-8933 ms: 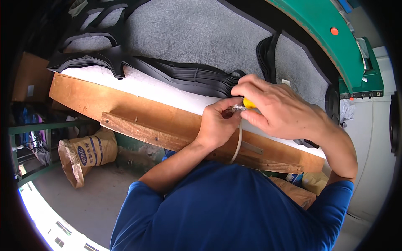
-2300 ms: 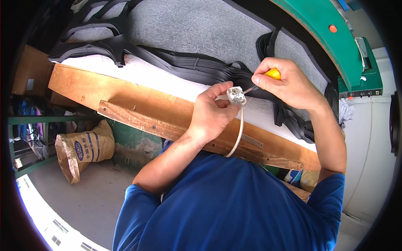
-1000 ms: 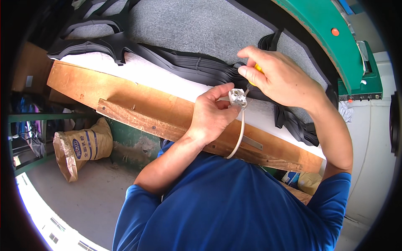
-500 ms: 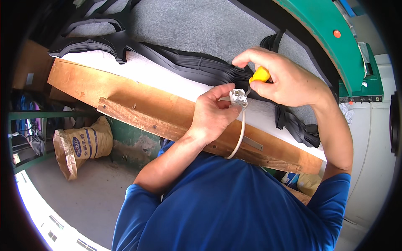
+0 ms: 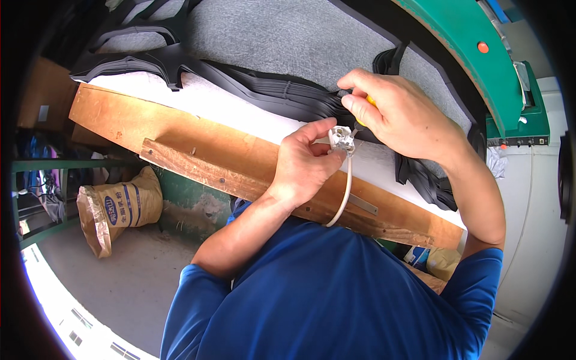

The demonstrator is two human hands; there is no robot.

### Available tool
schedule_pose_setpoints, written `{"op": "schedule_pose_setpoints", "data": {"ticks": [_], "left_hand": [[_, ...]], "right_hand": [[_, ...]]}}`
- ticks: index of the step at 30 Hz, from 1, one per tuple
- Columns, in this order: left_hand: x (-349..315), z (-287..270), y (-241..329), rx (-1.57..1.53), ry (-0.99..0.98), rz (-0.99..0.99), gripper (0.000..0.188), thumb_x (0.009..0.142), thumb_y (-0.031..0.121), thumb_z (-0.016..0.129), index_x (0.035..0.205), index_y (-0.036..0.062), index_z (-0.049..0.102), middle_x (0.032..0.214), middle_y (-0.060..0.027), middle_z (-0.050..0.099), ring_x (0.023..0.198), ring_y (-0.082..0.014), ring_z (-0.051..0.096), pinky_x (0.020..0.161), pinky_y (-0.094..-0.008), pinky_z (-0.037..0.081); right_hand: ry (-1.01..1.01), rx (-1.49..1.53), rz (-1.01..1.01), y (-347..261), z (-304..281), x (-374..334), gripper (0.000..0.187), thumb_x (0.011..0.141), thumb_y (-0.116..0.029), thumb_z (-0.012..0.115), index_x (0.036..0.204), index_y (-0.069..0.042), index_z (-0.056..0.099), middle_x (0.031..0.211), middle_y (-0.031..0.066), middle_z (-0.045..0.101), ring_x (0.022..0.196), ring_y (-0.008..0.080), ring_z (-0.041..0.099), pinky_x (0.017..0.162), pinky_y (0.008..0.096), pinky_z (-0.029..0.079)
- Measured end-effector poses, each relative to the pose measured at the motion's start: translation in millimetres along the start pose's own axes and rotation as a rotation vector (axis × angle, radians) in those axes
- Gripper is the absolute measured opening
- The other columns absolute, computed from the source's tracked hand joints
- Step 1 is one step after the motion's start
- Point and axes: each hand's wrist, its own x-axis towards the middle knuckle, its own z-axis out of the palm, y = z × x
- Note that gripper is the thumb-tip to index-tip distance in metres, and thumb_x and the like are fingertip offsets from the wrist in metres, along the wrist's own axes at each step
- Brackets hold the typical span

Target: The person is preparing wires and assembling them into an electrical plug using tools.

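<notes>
Now my left hand (image 5: 306, 165) pinches a white plug (image 5: 342, 138) by its cord, my right hand (image 5: 399, 117) wraps a yellow-handled screwdriver (image 5: 367, 107) against it; below the wooden table (image 5: 180, 138), a tan printed sack (image 5: 117, 207) slumps.

White plastic plug (image 5: 341, 137) with cream cord (image 5: 343, 193); yellow-handled screwdriver (image 5: 367, 105). Black rubber strips (image 5: 282, 95) on speckled grey felt tabletop (image 5: 288, 42). Brown wooden plank (image 5: 198, 157). Green painted machine frame (image 5: 480, 66). Tan printed paper sack (image 5: 117, 207).

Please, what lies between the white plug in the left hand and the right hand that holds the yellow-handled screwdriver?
In the head view, only the screwdriver's thin metal shaft bridges the short gap between the white plug and the right hand. The left hand holds the plug.
</notes>
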Motion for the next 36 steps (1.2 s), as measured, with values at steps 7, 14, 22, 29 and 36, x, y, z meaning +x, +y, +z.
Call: {"op": "schedule_pose_setpoints", "data": {"ticks": [7, 14, 22, 29, 36], "left_hand": [[-1, 2, 6, -0.010, -0.006, -0.063, 0.047, 0.080, -0.012, 0.063, 0.124, -0.0061, 0.049, 0.114, -0.0132, 0.061, 0.099, -0.0159, 0.063, 0.086, -0.0265, 0.053], [0, 1, -1, -0.013, -0.001, -0.029, 0.049, 0.080, -0.008, 0.064, 0.126, -0.0066, 0.048, 0.108, -0.0125, 0.063, 0.092, -0.0136, 0.063, 0.078, -0.0245, 0.053], [0, 1, 3, 0.004, 0.000, -0.065, 0.047, 0.080, -0.012, 0.064, 0.124, -0.0058, 0.049, 0.114, -0.0130, 0.061, 0.099, -0.0158, 0.063, 0.086, -0.0265, 0.053], [3, -2, 0, -0.030, 0.003, -0.050, 0.047, 0.080, -0.012, 0.065, 0.124, -0.0053, 0.050, 0.115, -0.0134, 0.061, 0.100, -0.0173, 0.063, 0.087, -0.0276, 0.053], [2, -4, 0, -0.064, 0.013, -0.037, 0.048, 0.079, -0.013, 0.064, 0.123, -0.0052, 0.050, 0.116, -0.0138, 0.060, 0.100, -0.0183, 0.063, 0.086, -0.0280, 0.053]], "right_hand": [[0.197, 0.032, -0.280, 20, 12, -1, 0.028, 0.086, -0.005, 0.060, 0.112, -0.002, 0.052, 0.092, 0.0110, 0.062, 0.077, 0.0225, 0.062, 0.068, 0.0324, 0.049], [0.130, 0.169, -0.268, 15, 9, -3, 0.025, 0.086, -0.002, 0.059, 0.111, -0.001, 0.053, 0.092, 0.0088, 0.060, 0.078, 0.0168, 0.058, 0.066, 0.0298, 0.047], [0.082, 0.195, -0.087, 18, 11, -3, 0.019, 0.079, 0.002, 0.058, 0.098, 0.001, 0.056, 0.089, 0.0142, 0.062, 0.078, 0.0260, 0.061, 0.068, 0.0343, 0.048], [0.010, 0.357, -0.057, 27, 9, -11, 0.018, 0.084, -0.001, 0.063, 0.101, -0.003, 0.057, 0.090, 0.0016, 0.059, 0.085, 0.0088, 0.055, 0.073, 0.0245, 0.046], [0.510, 0.482, -0.147, 23, 27, -15, 0.015, 0.082, 0.001, 0.059, 0.097, -0.004, 0.059, 0.082, 0.0000, 0.060, 0.075, 0.0078, 0.056, 0.066, 0.0224, 0.046]]}}
